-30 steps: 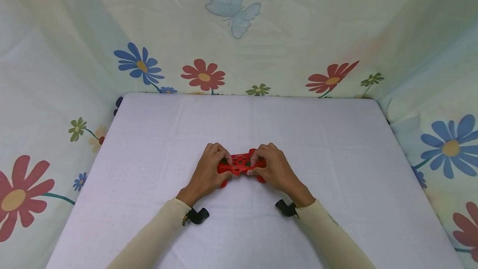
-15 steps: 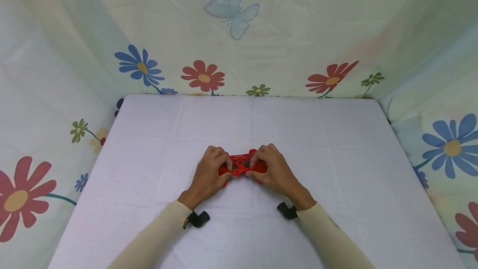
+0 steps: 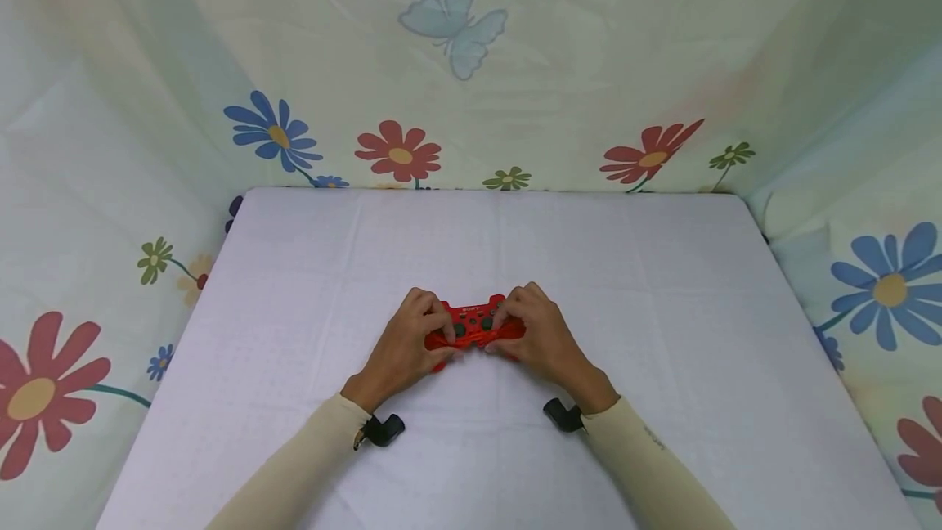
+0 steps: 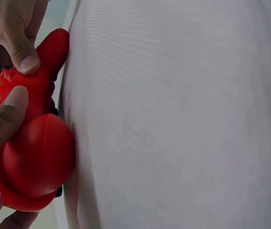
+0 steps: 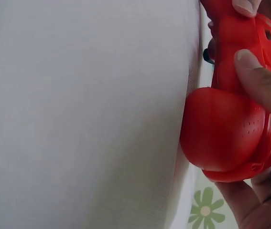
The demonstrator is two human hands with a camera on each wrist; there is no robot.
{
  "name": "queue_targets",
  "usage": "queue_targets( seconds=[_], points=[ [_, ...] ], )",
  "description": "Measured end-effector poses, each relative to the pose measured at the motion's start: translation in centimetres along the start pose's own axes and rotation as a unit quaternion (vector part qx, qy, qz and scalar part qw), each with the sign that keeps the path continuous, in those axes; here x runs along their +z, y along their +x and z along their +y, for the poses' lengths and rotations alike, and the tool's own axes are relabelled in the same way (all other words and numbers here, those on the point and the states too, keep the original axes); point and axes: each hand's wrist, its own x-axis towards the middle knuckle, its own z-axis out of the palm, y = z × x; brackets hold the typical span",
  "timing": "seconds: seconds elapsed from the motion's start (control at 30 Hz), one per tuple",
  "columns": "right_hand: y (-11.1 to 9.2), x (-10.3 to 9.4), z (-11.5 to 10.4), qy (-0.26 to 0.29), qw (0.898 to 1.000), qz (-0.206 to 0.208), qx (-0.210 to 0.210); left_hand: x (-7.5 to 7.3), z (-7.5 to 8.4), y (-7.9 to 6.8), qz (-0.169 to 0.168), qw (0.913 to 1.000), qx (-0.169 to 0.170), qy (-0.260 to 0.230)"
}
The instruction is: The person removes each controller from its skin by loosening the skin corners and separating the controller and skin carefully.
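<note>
Two beige sleeves (image 3: pixel 294 456) lie nearer than the red controller (image 3: pixel 474 322), which the left hand (image 3: pixel 403 342) and right hand (image 3: pixel 543 335) pinch from either side. White tablecloth (image 3: pixel 625 285) spreads beneath and around it; well beyond the controller, a pale curtain (image 3: pixel 559 80) bears flowers (image 3: pixel 400 154) and a butterfly (image 3: pixel 458 27).

From where I stand, the left hand (image 3: pixel 405 342) hides part of one side of the red Sony game controller (image 3: pixel 473 334), the right hand (image 3: pixel 548 342) part of the other. Faint lettering (image 3: pixel 653 437) on the right sleeve (image 3: pixel 648 473) is too small to read; both sleeves run off the bottom edge.
</note>
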Motion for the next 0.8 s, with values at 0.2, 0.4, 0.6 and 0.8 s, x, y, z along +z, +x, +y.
queue_targets(
  seconds=[0.2,0.4,0.6,0.8],
  points=[
    [0.1,0.0,0.1,-0.004,1.000,0.015,-0.012,0.0,-0.1,-0.2,0.006,0.9998,-0.010,-0.013],
    [-0.9,-1.2,0.9,0.094,0.992,-0.012,0.078,0.2,-0.2,-0.4,0.016,0.9990,-0.026,-0.034],
    [-1.9,-2.7,3.0,0.146,0.978,-0.038,0.143,1.0,0.5,0.4,0.020,0.9968,-0.043,-0.065],
    [-1.5,-2.7,4.0,0.181,0.971,-0.079,0.135,2.5,1.7,2.2,0.000,0.9995,0.004,-0.031]
  ],
)
